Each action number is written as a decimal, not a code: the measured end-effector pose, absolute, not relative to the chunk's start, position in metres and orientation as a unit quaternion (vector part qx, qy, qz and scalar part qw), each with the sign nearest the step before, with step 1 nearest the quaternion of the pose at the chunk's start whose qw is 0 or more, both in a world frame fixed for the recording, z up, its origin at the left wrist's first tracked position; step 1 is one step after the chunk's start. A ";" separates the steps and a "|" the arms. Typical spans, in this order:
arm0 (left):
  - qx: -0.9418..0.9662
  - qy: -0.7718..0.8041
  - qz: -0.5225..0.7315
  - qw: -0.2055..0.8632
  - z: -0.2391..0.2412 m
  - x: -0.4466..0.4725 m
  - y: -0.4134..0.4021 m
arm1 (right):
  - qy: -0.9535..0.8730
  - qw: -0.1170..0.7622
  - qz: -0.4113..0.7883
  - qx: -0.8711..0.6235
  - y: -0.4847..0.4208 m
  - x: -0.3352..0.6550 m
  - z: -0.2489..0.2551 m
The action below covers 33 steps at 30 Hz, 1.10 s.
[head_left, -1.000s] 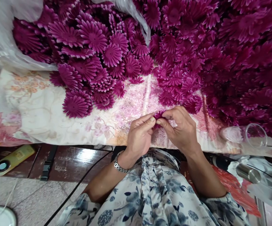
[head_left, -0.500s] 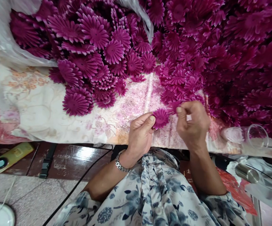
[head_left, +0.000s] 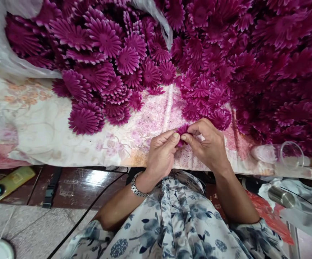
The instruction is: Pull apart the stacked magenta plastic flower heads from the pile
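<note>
My left hand (head_left: 160,154) and my right hand (head_left: 208,145) meet at the near edge of a cloth-covered table (head_left: 37,133). Both pinch the same small magenta fabric flower (head_left: 182,130), which shows only partly between the fingertips. A metal watch (head_left: 137,187) sits on my left wrist. Just beyond the hands lies a great heap of magenta flower pieces (head_left: 204,64) spread over the cloth.
A clear plastic bag (head_left: 5,54) holds more flowers at the back left. A clear glass jar (head_left: 282,154) lies on its side at the right edge, with a metal cylinder (head_left: 278,197) below it. A yellow device (head_left: 7,182) and a black cable (head_left: 91,208) lie on the floor.
Half a second ago my right hand was apart, holding a second flower piece beside the one in my left. It has now come back and both hands pinch the flower together.
</note>
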<state>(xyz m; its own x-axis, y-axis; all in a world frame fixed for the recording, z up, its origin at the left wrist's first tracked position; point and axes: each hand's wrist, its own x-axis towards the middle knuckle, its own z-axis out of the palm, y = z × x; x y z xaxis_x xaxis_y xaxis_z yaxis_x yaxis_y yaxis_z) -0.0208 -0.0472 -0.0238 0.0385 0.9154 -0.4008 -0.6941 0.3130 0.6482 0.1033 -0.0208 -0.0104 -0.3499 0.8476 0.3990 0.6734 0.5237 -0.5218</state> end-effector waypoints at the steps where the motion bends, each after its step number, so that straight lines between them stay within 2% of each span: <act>1: 0.141 0.399 0.568 0.706 -0.024 -0.021 -0.047 | -0.809 0.327 0.133 -0.469 -0.021 0.103 -0.011; 6: 0.131 0.402 0.580 0.697 -0.024 -0.021 -0.048 | -0.804 0.351 0.097 -0.470 -0.019 0.111 -0.007; 9: 0.115 0.399 0.589 0.693 -0.023 -0.021 -0.046 | -0.757 0.382 -0.036 -0.529 -0.012 0.136 0.000; 11: 0.107 0.397 0.591 0.694 -0.023 -0.021 -0.045 | -0.710 0.361 -0.150 -0.586 -0.006 0.156 0.004; 13: 0.102 0.392 0.592 0.697 -0.022 -0.021 -0.044 | -0.695 0.325 -0.177 -0.616 -0.003 0.167 0.007; 15: 0.105 0.389 0.591 0.699 -0.023 -0.021 -0.044 | -0.719 0.323 -0.136 -0.600 -0.005 0.161 0.007; 20: 0.139 0.389 0.581 0.702 -0.025 -0.021 -0.046 | -0.815 0.325 0.107 -0.468 -0.018 0.112 -0.004; 22: 0.151 0.386 0.569 0.710 -0.025 -0.022 -0.047 | -0.807 0.329 0.150 -0.468 -0.020 0.103 -0.008; 33: 0.142 0.403 0.578 0.695 -0.026 -0.021 -0.048 | -0.784 0.380 0.088 -0.483 -0.021 0.109 -0.008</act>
